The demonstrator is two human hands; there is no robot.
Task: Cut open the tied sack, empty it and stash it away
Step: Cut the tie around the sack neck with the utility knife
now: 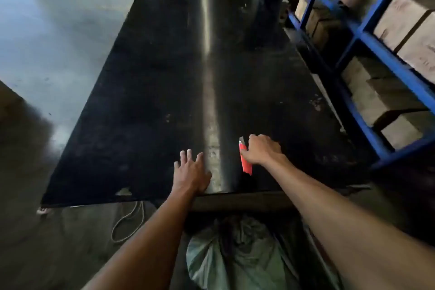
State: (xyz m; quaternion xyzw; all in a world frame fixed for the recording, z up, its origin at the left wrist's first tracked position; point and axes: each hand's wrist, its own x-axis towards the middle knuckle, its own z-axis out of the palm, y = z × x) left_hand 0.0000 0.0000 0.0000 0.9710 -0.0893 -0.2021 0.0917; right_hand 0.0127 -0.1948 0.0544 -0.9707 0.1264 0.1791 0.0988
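A long black table (164, 73) with a glossy streak down its middle carries a red cutter (245, 160) near its near edge, gripped by the right hand (262, 149), while the left hand (191, 173) rests flat beside it.

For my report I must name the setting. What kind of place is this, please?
Probably a warehouse or storeroom. Blue metal racks hold cardboard boxes, the floor is bare polished concrete, and a large black worktable fills the middle.
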